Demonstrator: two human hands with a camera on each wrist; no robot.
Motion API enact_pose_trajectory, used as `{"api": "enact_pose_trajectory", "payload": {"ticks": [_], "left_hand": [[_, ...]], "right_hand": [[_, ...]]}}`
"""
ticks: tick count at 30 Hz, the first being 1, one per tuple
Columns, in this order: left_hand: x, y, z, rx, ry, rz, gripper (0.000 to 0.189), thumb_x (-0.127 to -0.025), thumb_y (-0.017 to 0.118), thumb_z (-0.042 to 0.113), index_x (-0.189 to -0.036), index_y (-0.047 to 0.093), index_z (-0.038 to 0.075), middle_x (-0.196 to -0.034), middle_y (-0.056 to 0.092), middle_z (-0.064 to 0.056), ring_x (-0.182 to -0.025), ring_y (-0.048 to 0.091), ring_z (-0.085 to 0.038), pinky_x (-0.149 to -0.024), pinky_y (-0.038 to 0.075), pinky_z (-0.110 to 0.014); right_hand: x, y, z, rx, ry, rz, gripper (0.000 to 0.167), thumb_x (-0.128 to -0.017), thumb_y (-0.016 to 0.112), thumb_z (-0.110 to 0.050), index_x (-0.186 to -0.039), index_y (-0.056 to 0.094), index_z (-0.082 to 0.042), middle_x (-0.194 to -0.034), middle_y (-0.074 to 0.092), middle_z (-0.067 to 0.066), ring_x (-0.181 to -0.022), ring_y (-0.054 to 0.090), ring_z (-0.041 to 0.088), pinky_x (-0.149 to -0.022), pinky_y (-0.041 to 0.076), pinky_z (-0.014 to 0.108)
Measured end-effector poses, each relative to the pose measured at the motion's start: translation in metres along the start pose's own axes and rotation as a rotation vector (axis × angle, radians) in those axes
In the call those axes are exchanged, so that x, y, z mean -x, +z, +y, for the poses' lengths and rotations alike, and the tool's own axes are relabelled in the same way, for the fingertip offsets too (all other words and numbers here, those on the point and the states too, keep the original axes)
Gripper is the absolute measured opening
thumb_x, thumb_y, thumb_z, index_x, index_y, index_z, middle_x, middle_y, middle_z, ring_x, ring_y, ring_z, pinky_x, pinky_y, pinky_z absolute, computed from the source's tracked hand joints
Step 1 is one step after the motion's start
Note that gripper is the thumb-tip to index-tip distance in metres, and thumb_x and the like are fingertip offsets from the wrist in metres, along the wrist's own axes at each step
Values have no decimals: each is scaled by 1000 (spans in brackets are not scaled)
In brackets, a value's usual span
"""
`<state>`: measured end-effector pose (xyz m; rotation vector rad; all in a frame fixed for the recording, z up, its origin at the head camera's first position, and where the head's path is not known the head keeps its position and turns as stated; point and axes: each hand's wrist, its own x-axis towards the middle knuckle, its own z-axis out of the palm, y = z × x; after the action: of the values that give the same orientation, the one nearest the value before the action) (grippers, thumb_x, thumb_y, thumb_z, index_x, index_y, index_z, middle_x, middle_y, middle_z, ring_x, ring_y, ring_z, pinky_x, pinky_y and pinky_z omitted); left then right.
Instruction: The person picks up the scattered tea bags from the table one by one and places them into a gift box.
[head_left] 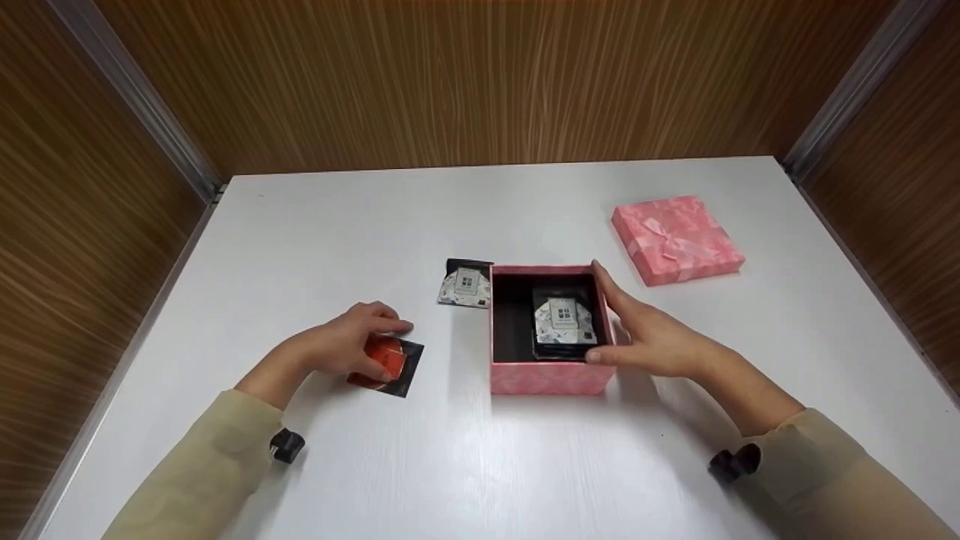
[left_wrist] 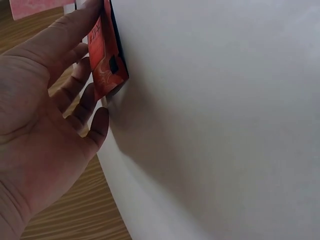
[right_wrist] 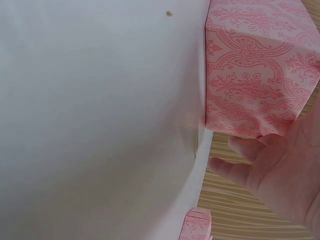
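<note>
My left hand (head_left: pixel 337 346) pinches a red and black sachet (head_left: pixel 386 360) low over the white table, left of the pink gift box (head_left: pixel 551 379). In the left wrist view the thumb lies on one face of the sachet (left_wrist: pixel 106 62), with fingers behind it. Around the right side of the lidless box my right hand (head_left: pixel 656 337) holds on, thumb at the front corner and a finger at the back corner. Inside, black and white patterned sachets (head_left: pixel 564 321) lie stacked on the right; the left part shows a dark bottom. The right wrist view shows the box's patterned wall (right_wrist: pixel 247 80).
Another black and white sachet (head_left: pixel 465 287) lies flat against the box's left back side. Behind and to the right lies the pink lid (head_left: pixel 679 240) with a ribbon bow. Wood-grain panels (head_left: pixel 480 82) border the table (head_left: pixel 337 217) at the back and both sides.
</note>
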<state>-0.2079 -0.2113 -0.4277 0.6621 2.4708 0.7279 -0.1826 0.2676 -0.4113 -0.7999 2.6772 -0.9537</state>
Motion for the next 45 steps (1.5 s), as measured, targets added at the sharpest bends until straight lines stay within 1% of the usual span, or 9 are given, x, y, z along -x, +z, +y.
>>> {"api": "enact_pose_trajectory", "payload": {"ticks": [9, 13, 20, 23, 27, 32, 38, 41, 45], "left_hand": [[-1, -1, -2, 6, 11, -11, 77, -86, 91, 17, -155, 58, 17, -135, 56, -6, -122, 52, -28, -100, 48, -43], [-1, -2, -2, 16, 11, -8, 77, -85, 92, 16, -154, 58, 16, -127, 58, -6, -114, 54, -26, -97, 48, -40], [-2, -2, 0, 15, -36, 24, 72, -85, 91, 18, -151, 62, 19, -122, 60, -4, -108, 55, -25, -93, 47, -39], [-3, -3, 1, 17, -58, 56, 69, -86, 91, 19, -150, 64, 21, -121, 59, -6, -107, 55, -26, -91, 49, -40], [-4, -3, 0, 15, -57, 129, 65, -88, 90, 20, -147, 66, 16, -119, 59, -11, -103, 54, -27, -88, 47, -39], [-7, -4, -3, 28, -57, 216, 55, -88, 90, 19, -138, 71, 9, -113, 60, -13, -101, 57, -28, -87, 48, -40], [-9, -7, 1, 88, -81, 263, 37, -94, 83, 13, -129, 74, 8, -116, 67, -11, -101, 61, -29, -92, 53, -44], [-9, -10, 4, 142, -89, 286, 35, -99, 76, 13, -134, 71, 11, -119, 70, -12, -102, 65, -29, -92, 55, -44], [-10, -13, 12, 186, -67, 334, 44, -104, 67, 13, -148, 61, 14, -120, 68, -15, -104, 65, -29, -91, 56, -43]], "right_hand": [[0, -1, -1, -5, 6, -6, 122, -90, 82, -48, -172, -5, -21, -175, 14, 14, -154, 32, 39, -120, 31, 63], [-1, -1, -1, -6, 5, -11, 122, -90, 81, -49, -172, -5, -21, -176, 13, 13, -155, 32, 38, -121, 31, 62], [-1, -2, -1, -12, -1, -12, 123, -90, 82, -47, -172, -5, -19, -176, 13, 13, -154, 33, 38, -121, 31, 62], [-2, -1, -2, -12, -1, -14, 123, -90, 82, -47, -172, -5, -18, -176, 12, 13, -154, 32, 38, -121, 30, 61], [-2, -1, -1, -11, 0, -13, 122, -90, 82, -48, -172, -5, -19, -176, 13, 13, -155, 32, 38, -121, 30, 62], [-1, -1, -1, -6, 4, -13, 123, -90, 82, -48, -172, -5, -20, -176, 13, 13, -154, 33, 38, -121, 30, 62], [-1, -1, 0, -8, 0, -10, 123, -90, 82, -47, -172, -4, -19, -175, 13, 15, -154, 33, 39, -121, 30, 62], [-1, 0, 0, -9, 2, -9, 123, -90, 82, -48, -172, -4, -19, -175, 14, 15, -154, 34, 38, -121, 31, 62], [-1, 0, 0, -16, 13, -11, 123, -89, 82, -48, -172, -4, -20, -175, 15, 13, -154, 33, 36, -121, 31, 62]]}}
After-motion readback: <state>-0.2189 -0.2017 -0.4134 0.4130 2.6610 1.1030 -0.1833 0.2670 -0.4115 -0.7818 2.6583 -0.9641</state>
